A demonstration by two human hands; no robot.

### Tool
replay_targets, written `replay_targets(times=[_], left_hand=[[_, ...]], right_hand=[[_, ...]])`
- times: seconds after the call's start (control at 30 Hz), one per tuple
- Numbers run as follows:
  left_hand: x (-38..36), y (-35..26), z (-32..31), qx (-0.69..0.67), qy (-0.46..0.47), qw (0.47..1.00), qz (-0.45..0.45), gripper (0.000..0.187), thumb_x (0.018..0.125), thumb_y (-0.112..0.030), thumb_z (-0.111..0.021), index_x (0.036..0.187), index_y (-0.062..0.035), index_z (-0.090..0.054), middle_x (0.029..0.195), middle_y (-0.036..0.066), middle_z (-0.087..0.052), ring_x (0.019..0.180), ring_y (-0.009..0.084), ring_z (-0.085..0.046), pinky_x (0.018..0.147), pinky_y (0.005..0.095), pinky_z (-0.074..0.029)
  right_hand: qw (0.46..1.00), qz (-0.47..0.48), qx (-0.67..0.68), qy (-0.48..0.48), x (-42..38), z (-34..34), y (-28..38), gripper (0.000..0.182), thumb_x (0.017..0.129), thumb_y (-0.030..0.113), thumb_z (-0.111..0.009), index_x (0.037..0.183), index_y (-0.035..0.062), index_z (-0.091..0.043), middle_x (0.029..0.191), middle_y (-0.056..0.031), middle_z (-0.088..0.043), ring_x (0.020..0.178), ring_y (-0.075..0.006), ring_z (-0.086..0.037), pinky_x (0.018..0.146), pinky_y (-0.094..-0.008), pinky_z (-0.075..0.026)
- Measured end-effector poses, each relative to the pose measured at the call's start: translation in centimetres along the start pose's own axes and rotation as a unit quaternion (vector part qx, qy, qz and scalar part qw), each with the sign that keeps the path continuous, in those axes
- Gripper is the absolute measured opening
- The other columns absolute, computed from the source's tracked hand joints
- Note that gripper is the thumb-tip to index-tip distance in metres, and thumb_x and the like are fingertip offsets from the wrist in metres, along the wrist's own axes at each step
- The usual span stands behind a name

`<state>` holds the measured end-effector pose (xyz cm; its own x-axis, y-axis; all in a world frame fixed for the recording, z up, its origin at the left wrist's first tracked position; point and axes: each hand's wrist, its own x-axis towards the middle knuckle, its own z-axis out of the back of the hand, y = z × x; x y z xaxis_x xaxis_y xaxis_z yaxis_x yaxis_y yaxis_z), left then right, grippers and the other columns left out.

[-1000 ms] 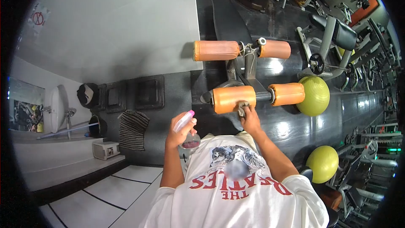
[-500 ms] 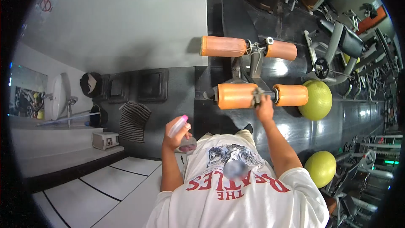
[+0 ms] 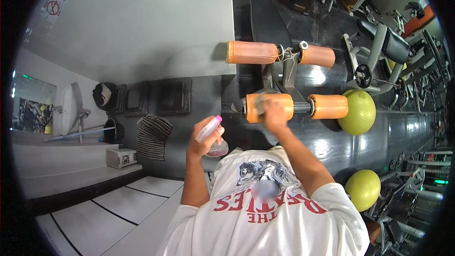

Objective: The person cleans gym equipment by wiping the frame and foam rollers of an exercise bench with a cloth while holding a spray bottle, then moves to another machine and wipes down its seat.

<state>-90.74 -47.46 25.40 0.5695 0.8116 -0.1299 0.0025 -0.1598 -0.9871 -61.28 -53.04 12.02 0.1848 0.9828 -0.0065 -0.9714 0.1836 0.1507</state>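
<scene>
Grey cloth [image 3: 259, 104]: one, at the fingertips of the right grip [image 3: 276, 115], which is blurred but bent over the cloth, pinning it against an orange pad [image 3: 251, 113]. Spray bottle [image 3: 208, 130], pink trigger: one, upright but tilted, fingers of the left grip [image 3: 201, 143] wrapped around it. Second orange pad [image 3: 328, 107]: right of the right grip, on the same bar [image 3: 301, 107]. Two faded orange pads [image 3: 253, 52]: beyond the right grip. Yellow-green ball [image 3: 358, 112]: farther right. Striped mat [image 3: 154, 137]: left of the left grip, on the floor [image 3: 187, 132].
</scene>
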Motion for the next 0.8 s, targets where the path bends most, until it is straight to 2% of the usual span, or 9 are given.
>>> replay_targets(times=[0.03,0.1,0.17,0.23,0.3,0.43,0.5,0.7,0.8], left_hand=[[-0.2,0.1,0.1,-0.007,0.001,1.000,-0.003,0.017,0.093,-0.017,-0.069,0.092,-0.0009,-0.063,0.072,0.003,-0.060,0.057,0.0115,-0.060,0.060,0.0297,-0.054],[-0.5,1.2,0.8,0.002,-0.016,1.000,0.021,0.018,0.093,-0.017,-0.069,0.092,-0.0006,-0.063,0.072,0.005,-0.062,0.056,0.0122,-0.061,0.058,0.0297,-0.053],[-0.4,2.5,0.9,0.000,-0.026,0.999,0.042,0.019,0.094,-0.018,-0.070,0.092,-0.0001,-0.064,0.074,0.007,-0.064,0.055,0.0130,-0.062,0.055,0.0298,-0.052],[0.3,3.8,0.4,-0.016,-0.028,0.998,0.060,0.022,0.094,-0.020,-0.071,0.092,0.0006,-0.064,0.076,0.009,-0.067,0.054,0.0139,-0.063,0.052,0.0299,-0.052],[1.4,5.1,-0.6,-0.009,-0.027,0.998,0.064,0.033,0.098,-0.029,-0.070,0.098,0.0031,-0.066,0.081,0.011,-0.070,0.053,0.0149,-0.065,0.050,0.0296,-0.051],[3.9,5.8,-3.2,0.002,-0.036,0.995,0.089,0.050,0.103,-0.046,-0.061,0.110,0.0037,-0.066,0.083,0.010,-0.070,0.053,0.0155,-0.064,0.051,0.0287,-0.052],[5.0,7.1,-3.9,0.031,-0.026,0.995,0.096,0.058,0.102,-0.052,-0.060,0.117,0.0033,-0.064,0.083,0.011,-0.069,0.053,0.0158,-0.064,0.051,0.0282,-0.052],[5.8,9.0,-6.1,0.150,-0.018,0.983,0.102,0.041,0.094,-0.040,-0.077,0.091,-0.0002,-0.070,0.068,0.002,-0.063,0.053,0.0099,-0.060,0.048,0.0282,-0.049],[5.5,11.0,-6.6,0.192,-0.035,0.980,0.035,0.048,0.089,-0.048,-0.079,0.082,-0.0016,-0.067,0.064,0.008,-0.063,0.054,0.0178,-0.061,0.053,0.0362,-0.047]], right_hand=[[0.994,-0.068,0.067,-0.059,-0.2,-0.6,-3.4,0.038,0.083,0.014,-0.064,0.120,0.0088,-0.064,0.120,-0.0167,-0.061,0.098,-0.0380,-0.064,0.084,-0.0521,-0.054],[0.961,-0.264,0.078,-0.028,-0.1,0.4,-8.5,0.038,0.086,0.015,-0.063,0.123,0.0064,-0.064,0.125,-0.0199,-0.061,0.107,-0.0424,-0.065,0.090,-0.0540,-0.055],[0.964,-0.253,0.073,-0.039,-1.2,0.2,-14.0,0.042,0.084,0.013,-0.061,0.126,0.0046,-0.063,0.127,-0.0236,-0.059,0.109,-0.0470,-0.064,0.091,-0.0542,-0.055],[0.955,-0.248,0.123,-0.103,-1.9,1.5,-14.5,0.048,0.080,0.009,-0.062,0.128,0.0040,-0.061,0.127,-0.0244,-0.057,0.108,-0.0472,-0.061,0.094,-0.0533,-0.052],[0.966,-0.145,0.129,-0.172,-3.1,1.7,-12.8,0.055,0.077,0.004,-0.062,0.132,0.0043,-0.059,0.125,-0.0239,-0.054,0.110,-0.0461,-0.057,0.097,-0.0521,-0.049],[0.973,-0.108,0.194,-0.070,-5.2,-0.2,-7.3,0.063,0.077,-0.001,-0.066,0.138,0.0090,-0.054,0.125,-0.0225,-0.051,0.115,-0.0456,-0.053,0.099,-0.0521,-0.048],[0.968,-0.132,0.197,-0.087,-6.4,-1.5,-6.0,0.062,0.077,-0.001,-0.068,0.136,0.0095,-0.053,0.126,-0.0223,-0.050,0.114,-0.0460,-0.053,0.098,-0.0529,-0.049],[0.954,-0.147,0.261,-0.021,-8.6,-0.9,-7.1,0.048,0.082,0.001,-0.066,0.128,0.0100,-0.057,0.123,-0.0215,-0.053,0.113,-0.0461,-0.056,0.097,-0.0515,-0.049],[0.933,-0.151,0.322,-0.061,-8.8,-0.3,-7.6,0.037,0.085,0.003,-0.065,0.122,0.0066,-0.061,0.117,-0.0223,-0.058,0.111,-0.0451,-0.058,0.097,-0.0488,-0.049]])
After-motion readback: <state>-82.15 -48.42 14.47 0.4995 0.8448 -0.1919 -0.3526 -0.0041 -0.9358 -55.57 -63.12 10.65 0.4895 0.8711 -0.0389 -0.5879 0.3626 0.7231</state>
